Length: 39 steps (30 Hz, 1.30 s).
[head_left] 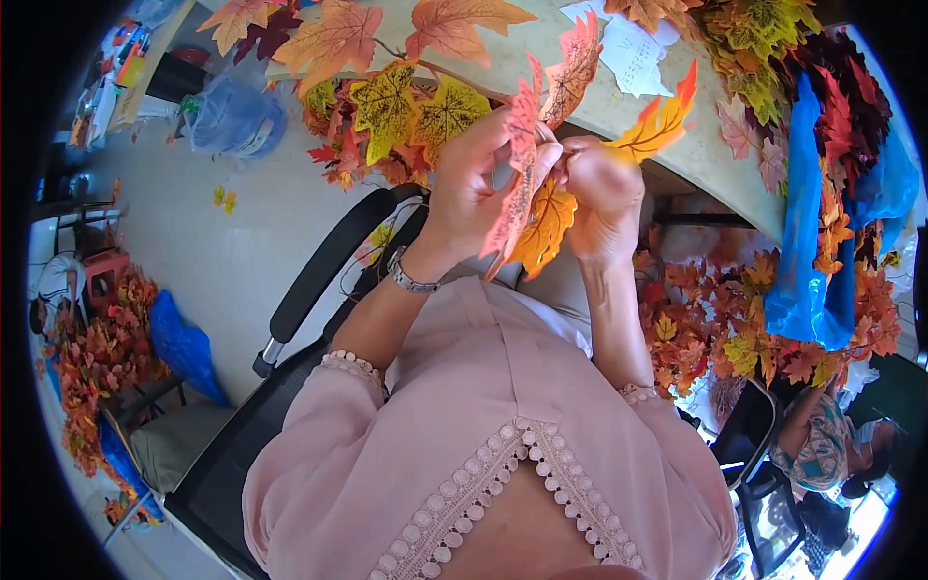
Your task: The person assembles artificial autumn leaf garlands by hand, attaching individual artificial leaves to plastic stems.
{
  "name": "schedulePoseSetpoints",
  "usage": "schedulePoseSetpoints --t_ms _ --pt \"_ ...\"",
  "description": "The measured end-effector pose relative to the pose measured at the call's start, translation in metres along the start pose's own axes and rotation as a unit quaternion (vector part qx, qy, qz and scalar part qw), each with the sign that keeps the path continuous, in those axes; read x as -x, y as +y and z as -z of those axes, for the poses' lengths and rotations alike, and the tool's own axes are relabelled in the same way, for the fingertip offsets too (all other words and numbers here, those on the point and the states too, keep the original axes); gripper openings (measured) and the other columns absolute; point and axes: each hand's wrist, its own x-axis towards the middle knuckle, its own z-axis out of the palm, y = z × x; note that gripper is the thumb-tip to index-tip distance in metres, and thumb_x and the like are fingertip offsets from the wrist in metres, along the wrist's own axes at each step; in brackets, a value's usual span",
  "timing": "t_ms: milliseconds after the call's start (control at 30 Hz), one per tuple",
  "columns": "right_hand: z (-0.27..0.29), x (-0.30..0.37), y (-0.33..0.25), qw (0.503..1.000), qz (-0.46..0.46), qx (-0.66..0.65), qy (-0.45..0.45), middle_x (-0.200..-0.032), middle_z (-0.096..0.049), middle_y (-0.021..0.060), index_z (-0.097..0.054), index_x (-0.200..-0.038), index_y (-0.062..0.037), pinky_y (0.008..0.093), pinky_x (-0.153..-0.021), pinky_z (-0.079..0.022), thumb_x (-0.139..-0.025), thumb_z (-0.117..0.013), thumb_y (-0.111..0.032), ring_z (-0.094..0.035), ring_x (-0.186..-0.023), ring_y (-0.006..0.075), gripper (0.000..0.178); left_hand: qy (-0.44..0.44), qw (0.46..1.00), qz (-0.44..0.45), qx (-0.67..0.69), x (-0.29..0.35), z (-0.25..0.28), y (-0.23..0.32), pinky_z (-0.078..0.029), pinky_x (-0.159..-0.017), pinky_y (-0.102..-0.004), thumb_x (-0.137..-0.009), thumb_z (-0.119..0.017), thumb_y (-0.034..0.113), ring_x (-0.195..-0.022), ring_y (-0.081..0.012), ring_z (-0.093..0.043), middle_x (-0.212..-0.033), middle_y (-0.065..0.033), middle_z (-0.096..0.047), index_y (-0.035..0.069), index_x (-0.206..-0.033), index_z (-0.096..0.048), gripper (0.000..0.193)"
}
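Observation:
In front of my chest, both hands work close together on a string of artificial maple leaves. My left hand [464, 188], with a metal watch at its wrist, is closed with the fingertips pinching the stem beside a pinkish-red leaf [522, 159]. Almost touching it, my right hand [607, 208] is closed too, its fingers at the stem joint. An orange leaf [547, 232] hangs below between the hands, and an orange-yellow leaf [662, 121] sticks out beyond the right one. From the left fingers a brown stem runs up to peach leaves [333, 41] on the table. The exact pinch point is partly hidden.
The pale table [730, 184] lies ahead, with a white paper [633, 53] and yellow-green leaves [759, 34]. Blue plastic [807, 232] hangs at its right. Leaf piles [106, 333] stand at the left. A chair armrest [329, 261] is by my left arm. Another person [822, 440] sits at lower right.

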Motion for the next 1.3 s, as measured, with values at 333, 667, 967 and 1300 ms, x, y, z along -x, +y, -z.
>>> schedulePoseSetpoints --t_ms 333,667,967,1300 --pt "-0.007 0.006 -0.005 0.983 0.037 0.175 0.045 -0.083 -0.063 0.0090 -0.062 -0.088 0.0031 0.0245 -0.062 -0.044 -0.078 -0.062 -0.002 -0.053 -0.067 0.0112 0.011 -0.011 0.999 0.028 -0.043 -0.002 -0.001 0.008 -0.048 -0.065 -0.0211 -0.083 -0.056 0.003 -0.073 -0.0062 -0.053 -0.078 -0.0031 -0.050 -0.002 -0.079 -0.049 0.010" --pt "0.005 0.003 -0.013 0.985 0.036 0.166 0.025 -0.084 -0.063 0.0095 -0.062 -0.086 0.0030 0.0238 -0.063 -0.047 -0.075 -0.063 0.002 -0.057 -0.068 0.0121 0.011 -0.110 0.993 0.034 -0.036 -0.007 0.002 0.001 -0.044 -0.068 -0.0214 -0.085 -0.052 0.003 -0.072 -0.0063 -0.050 -0.077 -0.0012 -0.049 -0.001 -0.083 -0.049 0.005" --pt "0.008 0.001 -0.023 0.980 0.016 0.199 0.007 -0.081 -0.064 0.0094 -0.062 -0.087 0.0038 0.0249 -0.062 -0.049 -0.076 -0.064 0.001 -0.060 -0.068 0.0120 0.012 -0.036 0.970 0.150 0.189 -0.010 -0.002 0.000 -0.046 -0.062 -0.0225 -0.085 -0.055 0.007 -0.069 -0.0085 -0.054 -0.078 -0.0037 -0.056 -0.001 -0.085 -0.052 0.009" --pt "0.008 -0.002 -0.021 0.987 -0.007 0.158 0.040 -0.075 -0.063 0.0073 -0.062 -0.081 0.0021 0.0225 -0.058 -0.048 -0.075 -0.065 -0.001 -0.059 -0.066 0.0103 0.007 -0.015 0.969 0.165 0.184 -0.010 -0.010 -0.002 -0.045 -0.064 -0.0229 -0.084 -0.055 0.007 -0.071 -0.0086 -0.055 -0.080 -0.0028 -0.056 0.000 -0.084 -0.053 0.007"
